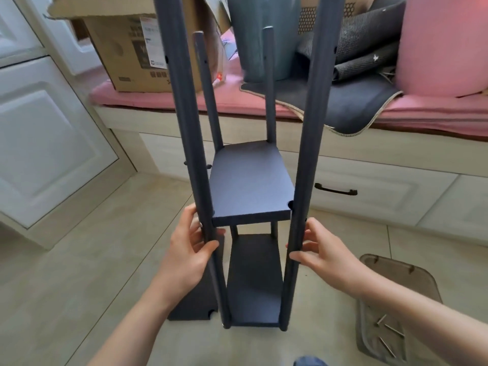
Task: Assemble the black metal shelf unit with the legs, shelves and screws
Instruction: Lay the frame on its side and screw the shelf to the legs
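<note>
Head view looks down on a half-built black shelf unit (250,207) standing upright on a beige tiled floor (79,260). Behind it runs a low bench with white drawer fronts (369,191) and a pink cushion (163,99); a white panelled cabinet (47,143) closes off the left. Bare floor lies to the left of the unit and in front of it, nearer the camera. On the right a shallow grey tray (396,281) sits on the tiles, well apart from the frame, with several loose screws (388,336) lying in it. A spare shelf panel (192,305) lies flat on the floor just left of the unit's foot, touching or nearly touching the near-left leg (184,133).

Four legs rise past the top edge of the picture; the upper shelf (250,180) and the lower shelf (254,281) sit between them. The near-right leg (309,143) leans slightly inward.

Both hands meet the frame just under the upper shelf's front edge. The left hand (190,254) wraps the near-left leg, thumb across its front, fingers curled behind. The right hand (322,254) pinches the near-right leg from the outer side, fingertips (295,257) on its front. Both forearms reach in from the lower edge, bare, angled toward each other.

On the bench stand an opened cardboard box (126,48), a grey-green bin (261,38), folded dark mats (359,83) and a pink roll (446,46).
</note>
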Available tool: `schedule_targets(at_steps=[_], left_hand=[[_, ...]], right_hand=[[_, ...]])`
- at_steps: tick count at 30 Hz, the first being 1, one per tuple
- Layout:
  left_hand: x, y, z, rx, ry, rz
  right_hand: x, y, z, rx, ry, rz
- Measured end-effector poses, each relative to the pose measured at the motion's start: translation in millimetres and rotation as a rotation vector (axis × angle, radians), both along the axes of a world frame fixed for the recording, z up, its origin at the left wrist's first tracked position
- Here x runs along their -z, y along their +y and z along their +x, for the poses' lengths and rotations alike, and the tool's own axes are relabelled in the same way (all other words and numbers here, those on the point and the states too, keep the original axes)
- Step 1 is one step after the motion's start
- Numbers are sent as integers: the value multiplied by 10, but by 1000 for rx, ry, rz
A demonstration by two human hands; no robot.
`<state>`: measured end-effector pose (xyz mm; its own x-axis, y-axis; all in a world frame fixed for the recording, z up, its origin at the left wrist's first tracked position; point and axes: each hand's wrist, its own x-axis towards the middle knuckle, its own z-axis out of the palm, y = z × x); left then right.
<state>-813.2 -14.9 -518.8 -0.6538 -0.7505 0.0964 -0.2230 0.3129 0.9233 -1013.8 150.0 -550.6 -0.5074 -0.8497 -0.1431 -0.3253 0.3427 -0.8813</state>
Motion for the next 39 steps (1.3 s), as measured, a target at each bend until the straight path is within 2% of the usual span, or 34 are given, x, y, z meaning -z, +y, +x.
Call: schedule_targets(at_steps=[4,9,27,29,33,35,39], left_hand=[[107,-120,55,-122,-11,-28],[256,-128,145,-209,-24,4],[470,24,239,-315,-4,122],[458,43,257,-340,17,140],[395,50,263,-298,10,183],[345,23,252,-278,-8,204],[266,2,249,-202,-72,227]], right_hand=[[55,-110,107,-35,-4,-7],[119,-167,188,-77,79,37],[60,-114,181,-204,188,210],[-19,-141,122,-178,138,205],[-306,-330,-57,67,-219,81],[-419,-479,-141,148,-317,56],[-577,-699,-83,140,-438,80]])
